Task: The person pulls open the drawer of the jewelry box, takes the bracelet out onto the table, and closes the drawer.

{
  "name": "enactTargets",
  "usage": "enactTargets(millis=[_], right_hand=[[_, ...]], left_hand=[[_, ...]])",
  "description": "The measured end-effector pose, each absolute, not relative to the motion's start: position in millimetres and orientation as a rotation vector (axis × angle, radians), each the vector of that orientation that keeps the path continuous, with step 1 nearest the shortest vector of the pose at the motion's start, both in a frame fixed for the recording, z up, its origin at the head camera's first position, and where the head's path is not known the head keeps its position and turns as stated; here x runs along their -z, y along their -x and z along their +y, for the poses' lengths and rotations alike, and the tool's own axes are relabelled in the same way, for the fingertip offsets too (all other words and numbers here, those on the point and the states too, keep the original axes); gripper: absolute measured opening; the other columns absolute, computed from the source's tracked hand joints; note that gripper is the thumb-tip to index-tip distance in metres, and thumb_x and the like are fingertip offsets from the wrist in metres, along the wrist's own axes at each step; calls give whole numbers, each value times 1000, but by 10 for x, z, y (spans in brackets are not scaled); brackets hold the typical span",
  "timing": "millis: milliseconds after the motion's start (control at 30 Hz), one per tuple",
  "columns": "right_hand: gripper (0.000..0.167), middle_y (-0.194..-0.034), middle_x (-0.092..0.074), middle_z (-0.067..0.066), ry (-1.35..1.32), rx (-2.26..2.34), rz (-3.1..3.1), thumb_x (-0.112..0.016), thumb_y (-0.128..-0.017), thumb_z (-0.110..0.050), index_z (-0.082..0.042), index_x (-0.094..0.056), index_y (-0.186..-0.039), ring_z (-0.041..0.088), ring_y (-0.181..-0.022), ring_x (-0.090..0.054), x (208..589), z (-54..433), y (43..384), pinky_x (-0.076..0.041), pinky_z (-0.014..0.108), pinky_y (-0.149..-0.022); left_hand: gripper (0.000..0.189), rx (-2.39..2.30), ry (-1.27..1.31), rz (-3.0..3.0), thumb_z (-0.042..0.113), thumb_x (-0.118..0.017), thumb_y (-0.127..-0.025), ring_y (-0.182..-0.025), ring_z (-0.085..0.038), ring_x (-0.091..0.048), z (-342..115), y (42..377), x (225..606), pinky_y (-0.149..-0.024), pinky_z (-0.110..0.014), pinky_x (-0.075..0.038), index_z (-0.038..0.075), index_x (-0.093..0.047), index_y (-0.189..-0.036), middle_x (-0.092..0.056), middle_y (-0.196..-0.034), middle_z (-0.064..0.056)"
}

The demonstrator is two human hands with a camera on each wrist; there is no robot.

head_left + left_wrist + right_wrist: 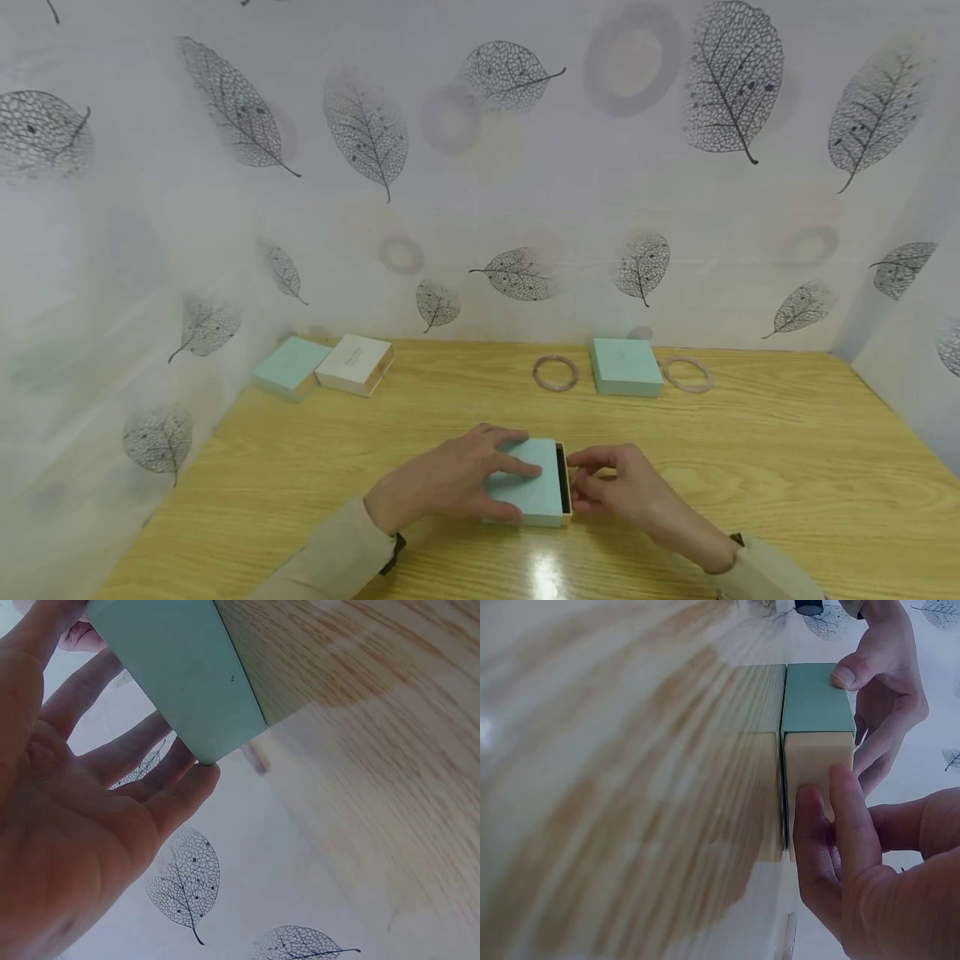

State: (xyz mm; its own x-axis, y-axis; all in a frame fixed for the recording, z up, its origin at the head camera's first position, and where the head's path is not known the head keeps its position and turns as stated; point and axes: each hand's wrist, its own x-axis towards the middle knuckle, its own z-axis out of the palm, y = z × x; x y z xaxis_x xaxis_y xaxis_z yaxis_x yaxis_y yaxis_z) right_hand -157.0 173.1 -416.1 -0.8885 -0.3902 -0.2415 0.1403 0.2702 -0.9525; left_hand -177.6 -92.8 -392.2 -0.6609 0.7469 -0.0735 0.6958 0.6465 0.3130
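A mint-green drawer-style box (536,500) lies on the wooden table in front of me. Its inner drawer (566,483) juts slightly from the right end, showing a dark inside at the top. My left hand (457,479) grips the green sleeve, thumb at the near side and fingers spread across the top toward the far edge. In the right wrist view, the drawer's beige end (817,759) faces the camera. My right hand (630,492) touches that end with its fingertips, and its thumb stays off the drawer.
At the back left, another mint-green box (288,367) adjoins a white box (356,362). A third mint-green box (625,367) stands at the back right between a darker pinkish bangle (556,389) and a paler one (690,391). Behind hangs a leaf-printed sheet (480,192).
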Motion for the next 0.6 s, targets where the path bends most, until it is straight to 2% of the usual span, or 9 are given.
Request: enactTargets(millis=[600], right_hand=[[40,-112,-68,21,258,1682,2031,-56,-101,0,19,-51,-135,19,-91,-72,4159,1687,1577,-64,28,-80]], left_hand=[[53,-398,-1172,2661,52,-73,-91,-145,-27,-45,-925,1785,3930,-113,-42,-49,35,-63,-140,-45,-161,-4]])
